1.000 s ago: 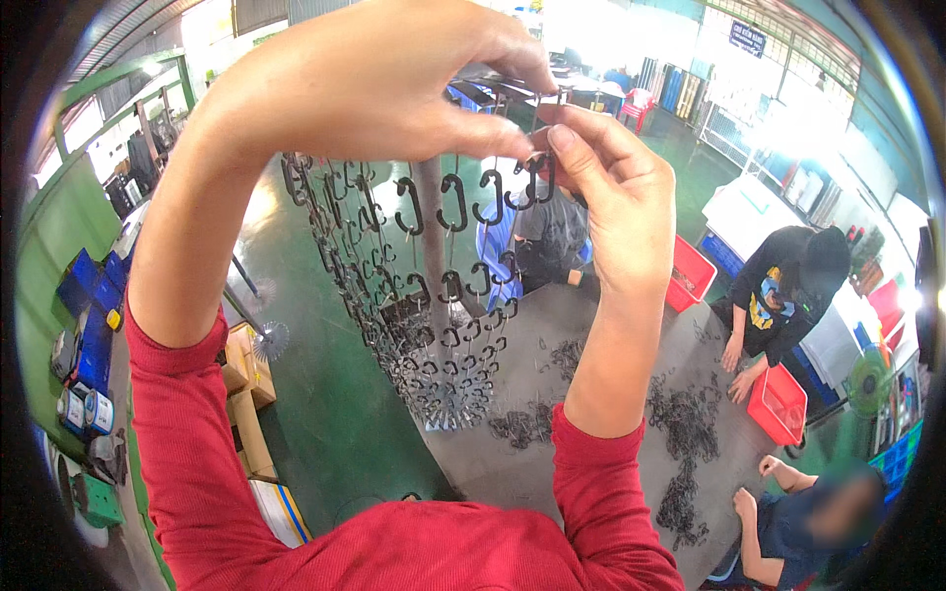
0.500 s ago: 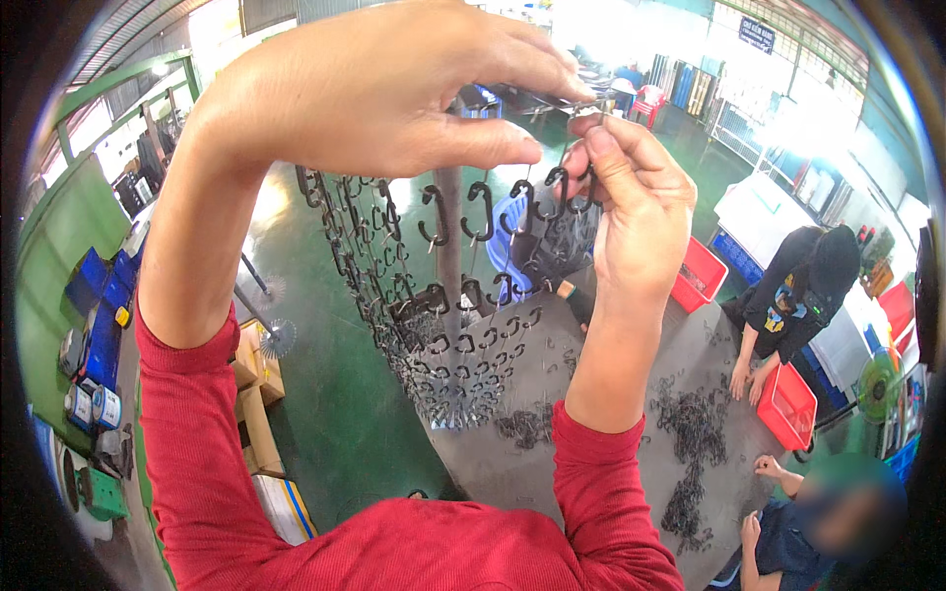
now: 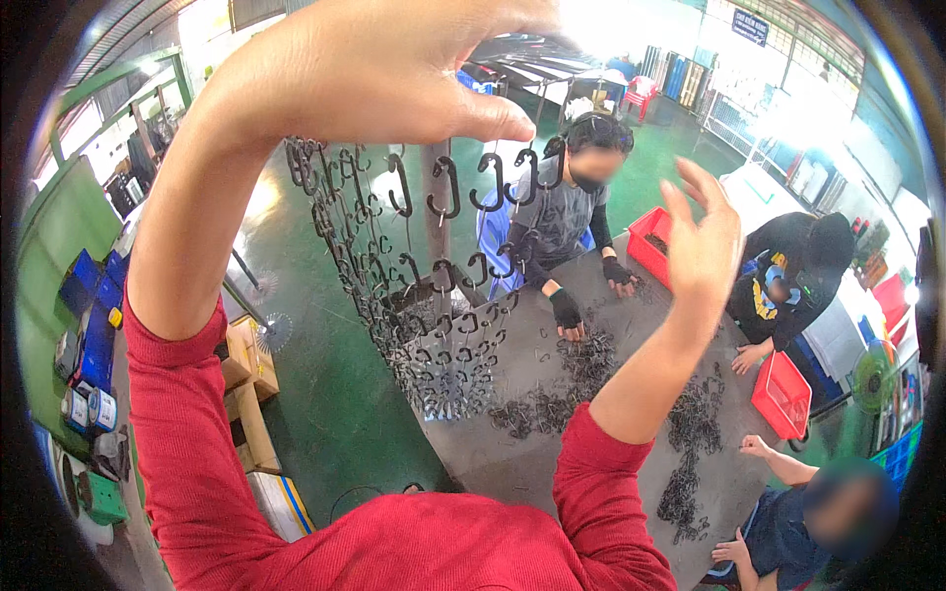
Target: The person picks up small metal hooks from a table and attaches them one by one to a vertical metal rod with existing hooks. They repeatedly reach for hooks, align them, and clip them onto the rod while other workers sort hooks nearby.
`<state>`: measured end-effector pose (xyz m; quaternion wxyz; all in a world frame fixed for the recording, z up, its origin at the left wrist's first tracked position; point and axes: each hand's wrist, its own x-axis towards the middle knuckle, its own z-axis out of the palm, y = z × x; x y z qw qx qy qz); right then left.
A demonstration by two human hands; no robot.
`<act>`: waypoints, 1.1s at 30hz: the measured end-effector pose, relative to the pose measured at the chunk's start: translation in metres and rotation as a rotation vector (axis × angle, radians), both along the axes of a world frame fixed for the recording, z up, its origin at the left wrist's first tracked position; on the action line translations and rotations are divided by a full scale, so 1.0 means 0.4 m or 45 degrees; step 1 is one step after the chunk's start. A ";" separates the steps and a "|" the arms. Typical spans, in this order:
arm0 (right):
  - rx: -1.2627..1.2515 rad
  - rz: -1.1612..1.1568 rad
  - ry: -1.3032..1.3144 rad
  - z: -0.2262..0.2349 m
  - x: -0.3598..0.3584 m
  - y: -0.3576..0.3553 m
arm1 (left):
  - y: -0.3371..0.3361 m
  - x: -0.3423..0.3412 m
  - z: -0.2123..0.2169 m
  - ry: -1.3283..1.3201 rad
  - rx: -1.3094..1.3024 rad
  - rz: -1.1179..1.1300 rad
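Note:
Black C-shaped hooks (image 3: 445,187) hang in tiers from thin wires, forming a tall round curtain below my left hand (image 3: 374,79). That hand is raised at the top, its thumb stretched out just above the nearest hooks and apart from the fingers. The fingertips fade into glare at the upper edge, and I see nothing held in it. My right hand (image 3: 705,231) is lifted to the right, fingers loosely apart and with nothing in them. The lower tiers (image 3: 453,364) hang close to the grey table (image 3: 473,458).
Heaps of black hooks (image 3: 690,424) lie on the table. Across it a person in dark gloves (image 3: 567,310) handles hooks; two other people sit or lean at the right. Red baskets (image 3: 783,394) stand along the right side. Cardboard boxes (image 3: 251,428) are on the left floor.
My right hand has left the wires by my left hand, opened, and moved right and down. My left thumb and fingers are wider apart. The gloved person has come into sight.

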<state>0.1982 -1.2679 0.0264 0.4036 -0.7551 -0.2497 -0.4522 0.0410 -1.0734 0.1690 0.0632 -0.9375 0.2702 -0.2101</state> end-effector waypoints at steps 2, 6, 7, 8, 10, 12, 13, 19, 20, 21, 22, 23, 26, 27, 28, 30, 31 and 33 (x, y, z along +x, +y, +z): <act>0.468 0.953 0.276 0.037 -0.063 0.077 | -0.038 -0.032 0.028 0.188 -0.102 0.080; 0.461 1.443 0.435 0.085 -0.129 0.149 | -0.025 -0.018 0.004 0.173 -0.308 0.137; 0.478 1.564 0.477 0.086 -0.133 0.155 | -0.018 -0.017 0.003 0.181 -0.310 0.100; 0.484 1.570 0.504 0.087 -0.134 0.156 | -0.011 -0.017 0.004 0.193 -0.313 0.060; 0.496 1.578 0.558 0.086 -0.134 0.156 | 0.004 -0.021 0.001 0.074 -0.151 -0.021; 0.548 1.604 0.620 0.082 -0.138 0.161 | 0.030 -0.017 -0.003 0.008 0.024 -0.074; 0.574 1.615 0.650 0.082 -0.138 0.165 | 0.038 -0.017 -0.001 -0.024 0.112 -0.102; 0.655 1.684 0.458 0.077 -0.125 0.186 | 0.031 -0.014 -0.001 -0.014 0.115 -0.130; 0.661 1.699 0.450 0.074 -0.121 0.184 | 0.021 -0.017 0.001 -0.014 0.106 -0.133; 0.675 1.709 0.446 0.074 -0.120 0.183 | 0.017 -0.018 0.004 -0.014 0.109 -0.134; 0.689 1.719 0.441 0.074 -0.120 0.182 | 0.014 -0.019 0.007 -0.014 0.112 -0.134; 0.705 1.722 0.440 0.071 -0.119 0.180 | 0.011 -0.017 0.005 -0.011 0.112 -0.141; 0.767 1.745 0.460 0.069 -0.121 0.171 | 0.002 -0.011 -0.003 0.004 0.041 -0.117; 0.783 1.751 0.461 0.067 -0.119 0.169 | 0.004 -0.008 -0.005 -0.023 0.072 -0.142; 0.797 1.793 0.460 0.064 -0.116 0.164 | 0.008 -0.004 -0.006 -0.050 0.102 -0.168; 0.891 1.743 0.492 0.057 -0.101 0.138 | 0.015 0.001 -0.005 -0.083 0.137 -0.190; 0.939 1.714 0.506 0.052 -0.090 0.119 | 0.019 0.005 -0.003 -0.084 0.142 -0.194; 0.816 1.501 0.415 0.040 -0.067 0.086 | 0.025 0.003 -0.004 -0.029 0.136 -0.195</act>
